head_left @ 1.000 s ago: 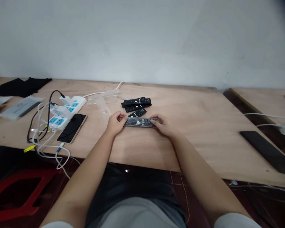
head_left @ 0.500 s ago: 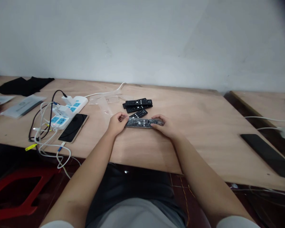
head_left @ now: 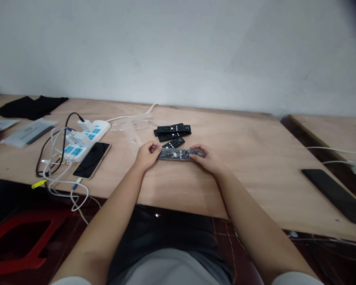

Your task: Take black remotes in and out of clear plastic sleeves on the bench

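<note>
A dark remote control point(head_left: 178, 154) in a clear plastic sleeve lies crosswise in front of me, its buttons facing up. My left hand point(head_left: 148, 154) pinches its left end between thumb and fingers. Around the right end, my right hand point(head_left: 205, 157) is closed, with the thumb on top. Just behind it, several black remote controls point(head_left: 174, 129) lie in a loose, overlapping pile. One more black remote control point(head_left: 174, 143) sits at an angle between the pile and the sleeved one.
Empty clear plastic sleeves point(head_left: 131, 132) lie left of the pile. A white power strip point(head_left: 102, 126) with tangled cables and a phone point(head_left: 92, 160) stand further left, near a bagged item point(head_left: 29, 132) and black cloth point(head_left: 32, 107). A dark phone-like slab point(head_left: 334, 196) lies far right.
Both hands keep their hold on the sleeved remote control. The whole view shifts very slightly; nothing else has visibly moved.
</note>
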Tool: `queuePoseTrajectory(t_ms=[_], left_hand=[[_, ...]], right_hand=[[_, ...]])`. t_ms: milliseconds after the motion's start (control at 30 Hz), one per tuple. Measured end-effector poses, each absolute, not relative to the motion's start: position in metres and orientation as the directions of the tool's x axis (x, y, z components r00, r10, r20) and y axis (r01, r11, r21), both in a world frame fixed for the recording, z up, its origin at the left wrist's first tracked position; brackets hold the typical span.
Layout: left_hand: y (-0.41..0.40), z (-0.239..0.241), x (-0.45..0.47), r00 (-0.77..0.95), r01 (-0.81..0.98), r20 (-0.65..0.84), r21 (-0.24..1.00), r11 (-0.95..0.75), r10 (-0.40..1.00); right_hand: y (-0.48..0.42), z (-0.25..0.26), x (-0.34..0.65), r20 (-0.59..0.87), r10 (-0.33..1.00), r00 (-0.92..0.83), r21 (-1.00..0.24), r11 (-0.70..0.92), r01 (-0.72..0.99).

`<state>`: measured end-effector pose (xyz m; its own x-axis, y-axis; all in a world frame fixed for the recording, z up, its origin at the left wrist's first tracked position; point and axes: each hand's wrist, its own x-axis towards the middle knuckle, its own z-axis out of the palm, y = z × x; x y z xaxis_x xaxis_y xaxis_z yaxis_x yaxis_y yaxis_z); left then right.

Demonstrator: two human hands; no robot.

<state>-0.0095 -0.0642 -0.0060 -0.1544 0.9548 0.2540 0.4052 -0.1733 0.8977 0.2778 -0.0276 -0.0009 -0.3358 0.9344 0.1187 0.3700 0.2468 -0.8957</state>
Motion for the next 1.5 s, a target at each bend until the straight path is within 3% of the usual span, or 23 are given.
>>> queuePoseTrajectory(t_ms=[1500], left_hand=[[-0.067,-0.004,-0.009,-0.155,0.444,0.236,0.884,-0.145,0.959]], right_hand=[[-0.034,0.003,0.276,0.159,0.909,-0.385,-0.819,0.339,0.463]])
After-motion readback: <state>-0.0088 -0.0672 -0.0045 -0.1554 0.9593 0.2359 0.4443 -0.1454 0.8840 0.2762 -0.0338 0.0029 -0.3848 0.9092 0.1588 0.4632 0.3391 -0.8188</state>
